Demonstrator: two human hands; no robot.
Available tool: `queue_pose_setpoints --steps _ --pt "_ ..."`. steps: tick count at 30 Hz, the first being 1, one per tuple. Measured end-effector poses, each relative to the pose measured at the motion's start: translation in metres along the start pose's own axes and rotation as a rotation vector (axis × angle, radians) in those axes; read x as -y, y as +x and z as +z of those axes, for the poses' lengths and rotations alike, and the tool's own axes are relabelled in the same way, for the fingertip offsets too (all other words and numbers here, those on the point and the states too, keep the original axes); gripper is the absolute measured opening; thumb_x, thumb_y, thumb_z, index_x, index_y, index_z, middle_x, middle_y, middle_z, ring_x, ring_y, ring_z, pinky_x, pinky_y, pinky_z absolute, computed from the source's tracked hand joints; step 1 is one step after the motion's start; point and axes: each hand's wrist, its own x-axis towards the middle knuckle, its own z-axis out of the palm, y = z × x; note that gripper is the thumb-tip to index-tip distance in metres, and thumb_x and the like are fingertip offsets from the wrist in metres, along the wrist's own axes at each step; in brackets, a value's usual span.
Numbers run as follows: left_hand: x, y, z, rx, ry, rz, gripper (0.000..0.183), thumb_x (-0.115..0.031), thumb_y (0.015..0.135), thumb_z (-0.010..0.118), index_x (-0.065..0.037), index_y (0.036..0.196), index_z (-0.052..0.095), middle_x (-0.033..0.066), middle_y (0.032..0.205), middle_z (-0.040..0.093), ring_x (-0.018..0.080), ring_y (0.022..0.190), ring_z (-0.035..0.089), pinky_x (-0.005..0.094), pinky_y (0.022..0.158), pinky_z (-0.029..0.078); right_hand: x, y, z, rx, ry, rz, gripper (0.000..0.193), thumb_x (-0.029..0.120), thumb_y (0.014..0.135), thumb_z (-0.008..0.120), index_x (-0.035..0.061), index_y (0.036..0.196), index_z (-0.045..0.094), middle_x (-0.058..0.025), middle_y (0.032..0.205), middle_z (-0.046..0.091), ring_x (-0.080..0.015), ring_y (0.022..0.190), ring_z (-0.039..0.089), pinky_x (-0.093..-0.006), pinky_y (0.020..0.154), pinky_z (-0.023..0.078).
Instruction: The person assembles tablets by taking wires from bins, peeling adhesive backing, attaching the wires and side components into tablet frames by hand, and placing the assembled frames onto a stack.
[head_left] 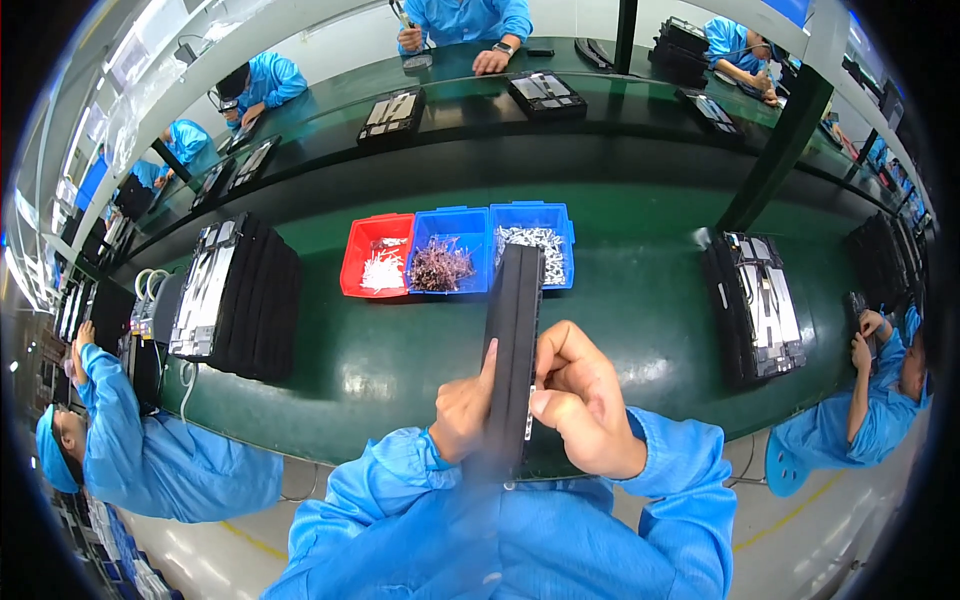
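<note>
Edge-on, black panel face hidden btwn hands.

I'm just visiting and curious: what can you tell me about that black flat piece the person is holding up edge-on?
The black panel is a thin, flat, matt, dark slab, seen edge-on and standing nearly upright over the green table. The left hand grips its lower left side; the right hand pinches its right edge. Its top reaches up in front of the blue bins.

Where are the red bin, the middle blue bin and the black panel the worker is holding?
red bin (352,262), head view, on its left wall
middle blue bin (447,222), head view, on its back rim
black panel (514,320), head view, mid-edge, above both hands
</note>
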Motion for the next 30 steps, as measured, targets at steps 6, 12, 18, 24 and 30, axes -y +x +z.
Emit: queue_pose_setpoints --steps 6,12,18,24,30 --pt "-0.009 0.008 -0.002 0.027 -0.059 -0.063 0.077 -0.005 0.084 0.075 0.015 0.151 0.044 0.0109 0.078 0.074 0.0208 0.061 0.073 0.0308 0.055 0.057 -0.014 -0.009 0.004 0.004 0.041 -0.063 0.041 -0.004 0.088 0.059 0.0053 0.123 0.040 -0.0051 0.100 0.048 -0.0124 0.094 0.053 -0.0328 0.087 0.047" --pt "-0.001 -0.015 0.008 0.046 -0.223 -0.308 0.062 -0.003 0.084 0.074 0.008 0.143 0.057 0.0082 0.089 0.077 0.0198 0.069 0.076 0.0303 0.059 0.060 -0.009 -0.009 0.019 -0.056 0.115 -0.023 0.058 0.006 0.080 0.068 0.0049 0.129 0.038 -0.0056 0.107 0.048 -0.0129 0.096 0.046 -0.0291 0.089 0.041" --pt "0.035 -0.053 0.025 0.041 -0.190 -0.268 0.059 -0.002 0.083 0.074 0.010 0.139 0.060 0.0139 0.098 0.078 0.0218 0.070 0.076 0.0314 0.060 0.060 0.004 0.000 0.010 -0.083 0.069 0.100 0.044 0.004 0.087 0.062 0.0033 0.127 0.044 -0.0046 0.101 0.056 -0.0107 0.092 0.052 -0.0277 0.085 0.045" --pt "-0.002 -0.002 0.001 -0.019 -0.016 -0.119 0.071 -0.004 0.082 0.075 0.013 0.147 0.052 0.0152 0.093 0.077 0.0212 0.063 0.074 0.0318 0.055 0.057 -0.002 0.000 0.001 -0.060 0.008 0.042 0.042 0.001 0.095 0.062 0.0025 0.133 0.045 -0.0057 0.097 0.059 -0.0113 0.090 0.059 -0.0299 0.079 0.052" --pt "-0.008 0.007 -0.002 -0.020 -0.009 -0.112 0.072 -0.005 0.083 0.076 0.014 0.147 0.051 0.0107 0.076 0.072 0.0193 0.057 0.071 0.0317 0.052 0.055 0.001 0.002 0.002 -0.063 -0.010 0.054 0.039 0.001 0.096 0.063 0.0019 0.130 0.045 -0.0056 0.096 0.061 -0.0099 0.088 0.059 -0.0288 0.078 0.052"
